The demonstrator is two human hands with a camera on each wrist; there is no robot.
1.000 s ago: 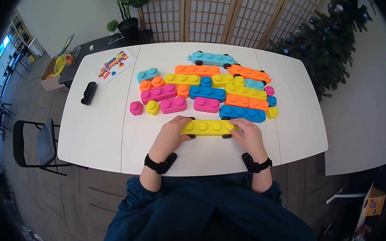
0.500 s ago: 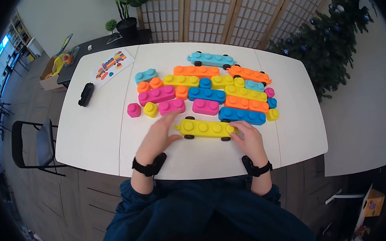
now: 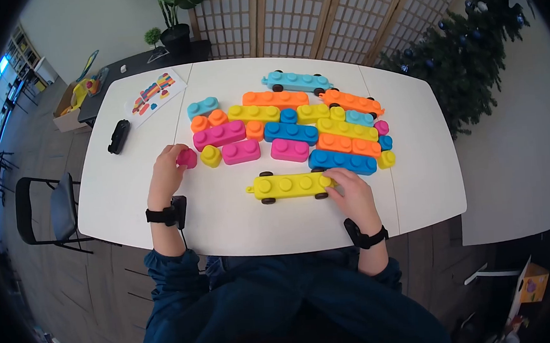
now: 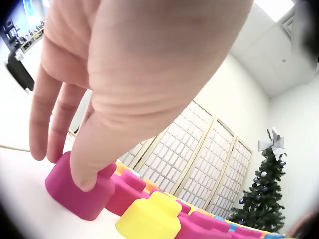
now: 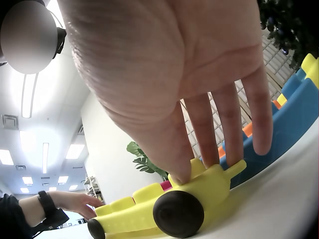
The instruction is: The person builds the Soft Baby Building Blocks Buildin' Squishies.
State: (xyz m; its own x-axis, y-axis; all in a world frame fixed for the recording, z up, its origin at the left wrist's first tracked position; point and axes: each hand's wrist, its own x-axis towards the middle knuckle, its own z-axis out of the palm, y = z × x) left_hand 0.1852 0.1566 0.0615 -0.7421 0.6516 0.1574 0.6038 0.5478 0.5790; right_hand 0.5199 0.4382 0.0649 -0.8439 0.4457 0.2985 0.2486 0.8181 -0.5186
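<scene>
At the left end of the block rows, my left hand (image 3: pixel 166 171) pinches a small pink one-stud block (image 4: pixel 84 201) that sits on the table. In the left wrist view the thumb lies on its near side, the fingers behind. A yellow one-stud block (image 3: pixel 210 155) stands just to its right. My right hand (image 3: pixel 355 193) holds the right end of a yellow toy car base (image 3: pixel 287 186), thumb and fingertips about its end stud. This base has four black wheels, raised studs and a hitch at each end. It stands on the table in front of the blocks.
Rows of coloured blocks, including a long blue block (image 3: pixel 342 161), fill the table's middle. Behind them stand a light blue wheeled base (image 3: pixel 297 81) and an orange one (image 3: pixel 352 102). A picture sheet (image 3: pixel 155 94) and a black case (image 3: pixel 119 137) lie at the left.
My left hand has let go of the yellow car base and moved left to the pink one-stud block. The right hand stays at the base's right end.
</scene>
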